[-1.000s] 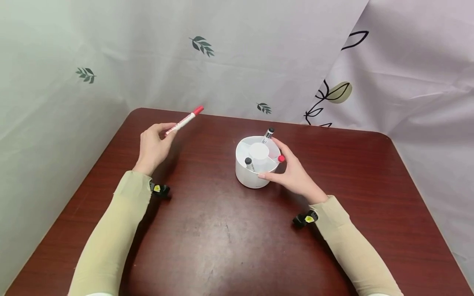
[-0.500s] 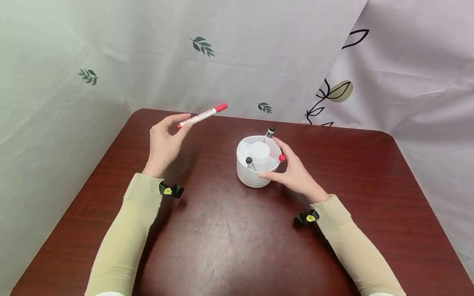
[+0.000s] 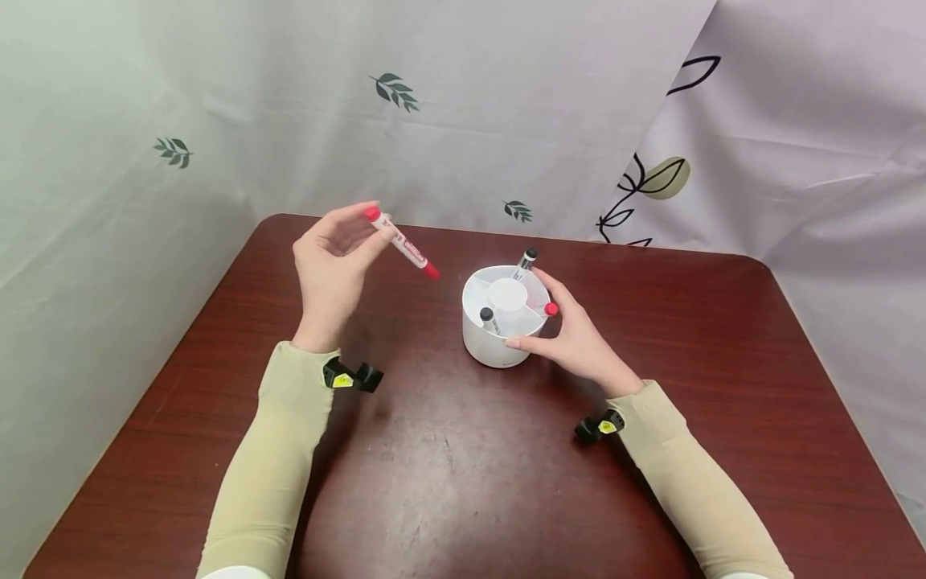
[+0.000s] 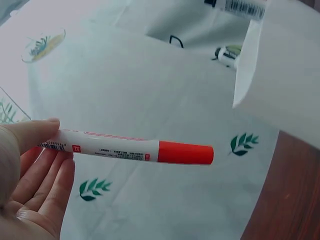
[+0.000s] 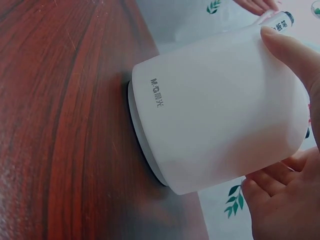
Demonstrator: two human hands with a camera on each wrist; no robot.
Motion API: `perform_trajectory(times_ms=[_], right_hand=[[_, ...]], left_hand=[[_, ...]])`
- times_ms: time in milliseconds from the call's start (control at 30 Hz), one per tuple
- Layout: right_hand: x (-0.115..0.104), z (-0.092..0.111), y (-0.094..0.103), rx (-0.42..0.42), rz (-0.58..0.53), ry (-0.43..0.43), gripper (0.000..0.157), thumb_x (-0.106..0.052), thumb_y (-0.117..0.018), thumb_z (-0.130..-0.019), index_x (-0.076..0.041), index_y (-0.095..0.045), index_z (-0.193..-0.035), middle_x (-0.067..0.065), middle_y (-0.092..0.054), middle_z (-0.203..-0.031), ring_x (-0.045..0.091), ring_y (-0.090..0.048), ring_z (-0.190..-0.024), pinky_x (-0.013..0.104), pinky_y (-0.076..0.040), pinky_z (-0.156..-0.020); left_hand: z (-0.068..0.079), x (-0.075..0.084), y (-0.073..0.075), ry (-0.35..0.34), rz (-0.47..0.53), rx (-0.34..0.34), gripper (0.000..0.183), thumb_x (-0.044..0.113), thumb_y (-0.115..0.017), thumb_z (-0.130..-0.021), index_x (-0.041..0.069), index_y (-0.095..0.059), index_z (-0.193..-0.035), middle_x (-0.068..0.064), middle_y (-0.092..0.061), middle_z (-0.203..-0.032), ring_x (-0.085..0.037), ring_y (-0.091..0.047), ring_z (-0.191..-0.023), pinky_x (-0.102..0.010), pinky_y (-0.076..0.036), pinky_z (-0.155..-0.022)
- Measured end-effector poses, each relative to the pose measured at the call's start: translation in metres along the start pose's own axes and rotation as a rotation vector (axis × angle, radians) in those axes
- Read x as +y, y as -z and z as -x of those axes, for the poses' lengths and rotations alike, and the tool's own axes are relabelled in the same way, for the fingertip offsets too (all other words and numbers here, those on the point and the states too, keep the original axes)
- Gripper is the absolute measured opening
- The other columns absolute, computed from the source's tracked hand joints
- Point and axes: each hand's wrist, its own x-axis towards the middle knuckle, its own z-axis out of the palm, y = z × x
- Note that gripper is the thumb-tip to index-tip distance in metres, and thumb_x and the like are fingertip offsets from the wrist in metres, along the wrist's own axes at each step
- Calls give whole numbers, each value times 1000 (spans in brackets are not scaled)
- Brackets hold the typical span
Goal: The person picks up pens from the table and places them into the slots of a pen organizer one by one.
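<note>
Between thumb and fingertips, my left hand (image 3: pixel 334 269) pinches a red-capped white marker (image 3: pixel 409 248) in the air, left of a round white pen holder (image 3: pixel 490 347). The marker's red cap points down and right toward the holder. In the left wrist view the marker (image 4: pixel 112 145) lies nearly level across the picture. My right hand (image 3: pixel 575 342) grips the pen holder from its right side, thumb at the near rim and fingers behind. Inside stand a black-capped marker (image 3: pixel 488 318) at the near side, another black-capped marker (image 3: pixel 526 262) at the back, and a red-capped marker (image 3: pixel 550 310) at the right.
The holder stands on a dark red-brown wooden table (image 3: pixel 441 466) and has divided compartments around a round centre (image 3: pixel 507 294). A pale curtain (image 3: pixel 289 104) with leaf prints hangs behind the table. Small black cameras are strapped to both wrists.
My left hand has moved to the right with the marker. The marker's red cap has swung from pointing up and right to pointing down and right. My right hand keeps its grip on the holder.
</note>
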Motion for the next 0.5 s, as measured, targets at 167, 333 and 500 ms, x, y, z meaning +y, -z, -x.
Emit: perform_trajectory(times_ms=[167,333,500], right_hand=[[0,0,0,-2,7,3,94,-20,-84,-70,-12,-29,-146,7,-42,-137,19,-38,-124,47,-28,-103],[0,0,0,-5,7,-3,94,-22,-84,-70,-12,-29,-146,7,-41,-137,18,-38,-124,47,-28,-104],[-1,0,0,-6,12,-2,94,-22,-84,-70,-10,-29,-146,8,-41,-138,20,-37,-124,47,-28,-104]], left_hand=[[5,7,-6,-17,38,-28,31,-6,-76,-73,-3,-69,-103,-21,-67,-95,-29,-65,-88,-37,-51,-85],[9,11,-13,-27,46,-51,30,-8,-75,-74,-3,-69,-103,-22,-67,-94,-29,-65,-87,-37,-51,-83],[12,13,-20,-34,33,-90,30,-7,-75,-74,-2,-69,-103,-20,-67,-94,-29,-65,-87,-38,-52,-82]])
